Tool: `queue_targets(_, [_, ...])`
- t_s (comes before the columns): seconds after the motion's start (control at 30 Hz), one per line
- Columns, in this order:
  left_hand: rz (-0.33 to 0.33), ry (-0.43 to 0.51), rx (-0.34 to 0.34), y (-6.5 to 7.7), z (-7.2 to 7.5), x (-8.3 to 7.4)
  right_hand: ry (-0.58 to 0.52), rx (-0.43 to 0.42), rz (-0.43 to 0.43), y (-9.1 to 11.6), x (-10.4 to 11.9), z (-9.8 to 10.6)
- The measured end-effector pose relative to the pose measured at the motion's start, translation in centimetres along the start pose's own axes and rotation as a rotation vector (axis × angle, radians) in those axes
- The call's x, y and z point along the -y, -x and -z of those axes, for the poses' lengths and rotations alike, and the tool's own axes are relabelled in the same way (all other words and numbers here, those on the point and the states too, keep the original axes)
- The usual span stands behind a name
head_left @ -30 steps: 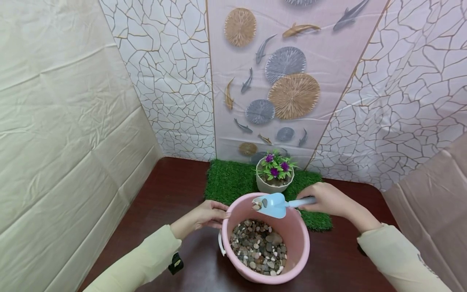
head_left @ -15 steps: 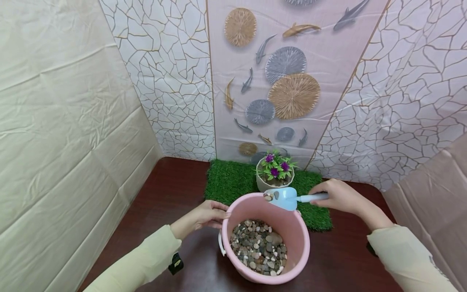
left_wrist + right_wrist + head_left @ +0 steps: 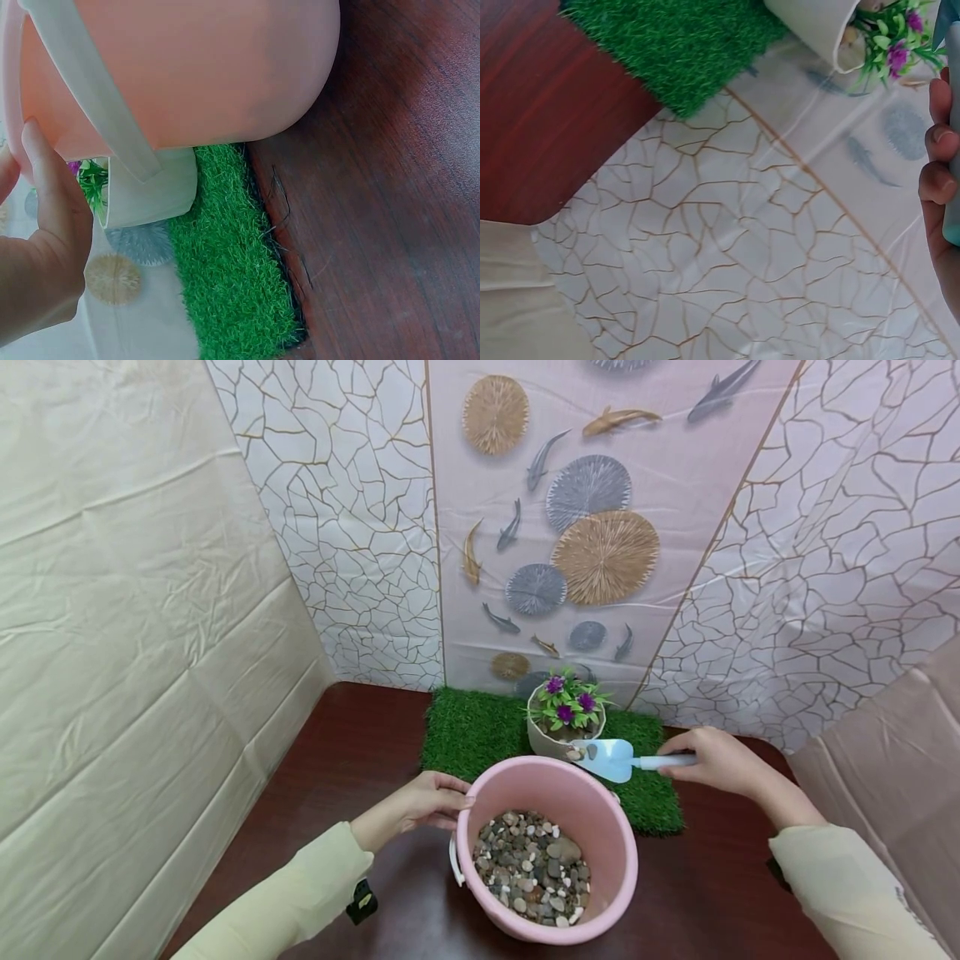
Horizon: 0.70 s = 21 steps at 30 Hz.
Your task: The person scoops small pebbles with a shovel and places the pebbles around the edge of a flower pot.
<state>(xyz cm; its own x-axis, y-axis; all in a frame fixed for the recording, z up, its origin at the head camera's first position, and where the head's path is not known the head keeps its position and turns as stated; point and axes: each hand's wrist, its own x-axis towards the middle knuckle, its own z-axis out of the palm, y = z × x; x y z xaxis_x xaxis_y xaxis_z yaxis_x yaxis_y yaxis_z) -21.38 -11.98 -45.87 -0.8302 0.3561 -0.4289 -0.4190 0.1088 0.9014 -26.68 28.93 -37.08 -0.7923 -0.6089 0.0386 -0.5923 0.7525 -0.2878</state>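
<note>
My left hand grips the rim of a pink bucket, its thumb and fingers at the edge in the left wrist view. Brown, grey and white pebbles cover the bucket's bottom. In my right hand is the handle of a light blue hand trowel, held level beyond the bucket's far rim. A few pebbles sit at its tip. That tip overlaps the front of a white flowerpot in the head view. Purple flowers and green leaves grow from the pot.
Under the pot lies a green artificial grass mat on the dark red-brown table. The bucket's white handle hangs down at its left side. Patterned cloth hangs behind, with plain cloth at the left.
My right hand has carried the trowel and its pebbles from over the bucket rightward and away, to the front of the flowerpot. The left hand has stayed at the rim.
</note>
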Motion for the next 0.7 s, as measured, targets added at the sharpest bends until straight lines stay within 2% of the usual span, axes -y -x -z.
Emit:
queue_targets(0.23, [0.000, -0.004, 0.008, -0.1, 0.1, 0.1, -0.006, 0.000, -0.096, 0.3, -1.5, -0.3])
queue_targets(0.7, [0.005, 0.001, -0.003, -0.2, 0.1, 0.0, 0.027, 0.027, -0.181, 0.2, -3.9, -0.9])
